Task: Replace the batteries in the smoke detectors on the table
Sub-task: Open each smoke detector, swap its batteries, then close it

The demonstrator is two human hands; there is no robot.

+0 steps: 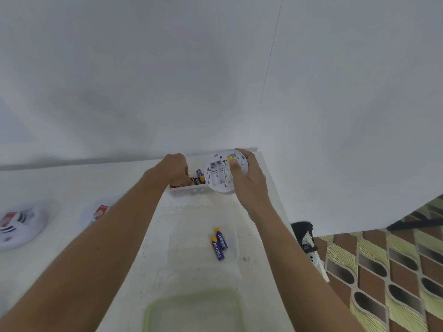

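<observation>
- Grips a round white smoke detector in the right hand, just above centre of the frame; thumb laid across the label, fingers curled round the far rim.
- Turns the detector's underside to the camera: battery bay uncovered, white slots visible beside a printed label with a yellow patch.
- Reaches with the left hand into a small white bin, immediately left of the detector; fingers curled downward among the loose cells. Cannot tell whether a cell is pinched.
- Notes the bin at the far edge of the white desk, holding dark and blue-yellow cells; right end overlapped in the frame by the held detector.
- Records two blue-and-yellow batteries lying side by side, touching, in a shallow clear tray, below centre and between the forearms.
- Records a green-rimmed clear container at the bottom edge, cut off by the frame.
- Finds a second detector at the left edge, flat on the desk, with red label and dark vents; a third detector nearer the left forearm, partly hidden, red label showing.
- Sees patterned floor tiles at lower right; a black object just beside the desk's right edge, kind not discernible.
</observation>
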